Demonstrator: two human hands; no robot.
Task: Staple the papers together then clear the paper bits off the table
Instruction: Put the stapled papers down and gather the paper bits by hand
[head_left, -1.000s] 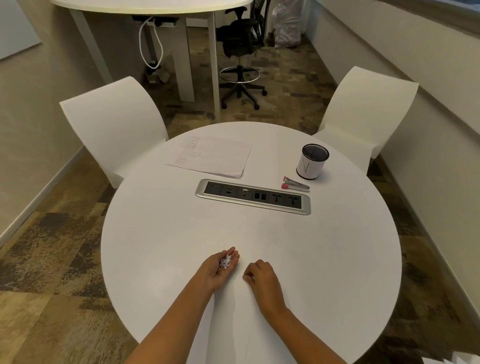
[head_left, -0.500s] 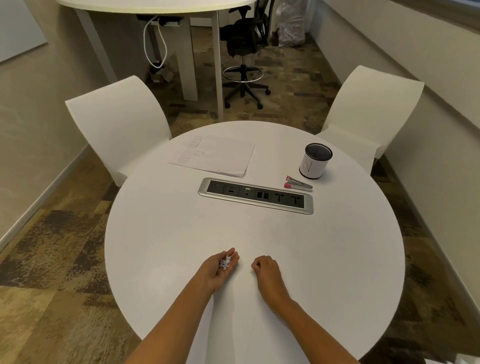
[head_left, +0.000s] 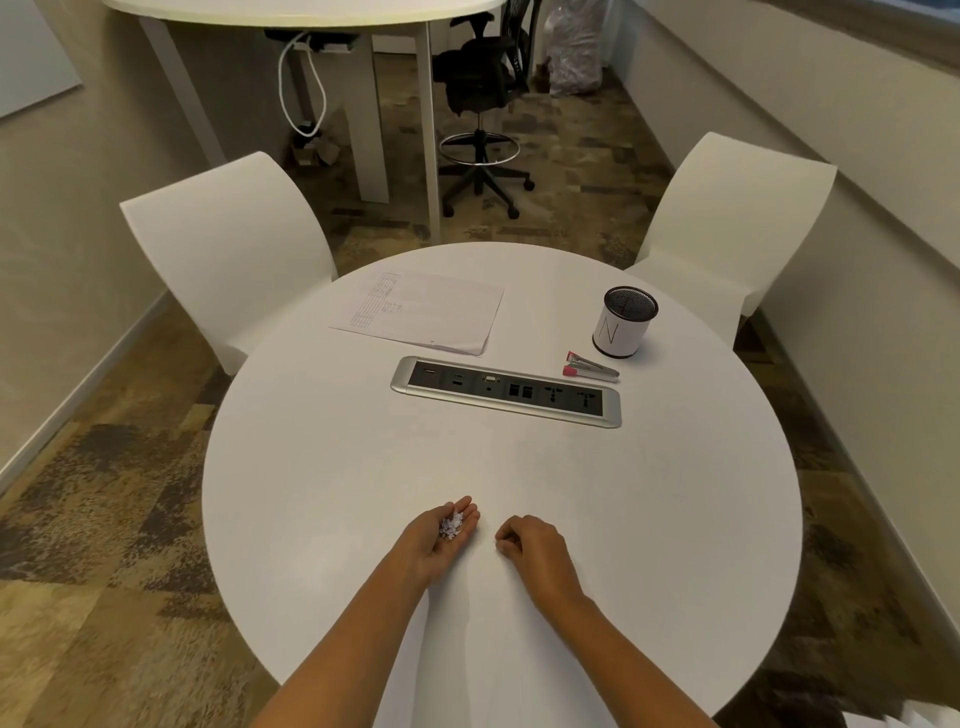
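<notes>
Near the front of the round white table (head_left: 675, 493), my left hand (head_left: 434, 548) lies palm up, slightly cupped, with a small heap of white paper bits (head_left: 452, 525) resting in it. Just to its right, my right hand (head_left: 537, 551) rests knuckles up on the table with its fingers curled under; nothing shows in it. The stack of printed papers (head_left: 421, 312) lies flat at the far left of the table. A pink and silver stapler (head_left: 589, 366) lies at the far right.
A silver and black socket panel (head_left: 506, 391) is set into the table's middle. Behind the stapler stands a mesh pen cup (head_left: 623, 322) with a white wrap. White chairs (head_left: 228, 249) (head_left: 727, 218) stand at the far left and right edges.
My right hand has drawn a little to the right, away from my left hand. The left hand with the paper bits has stayed in place.
</notes>
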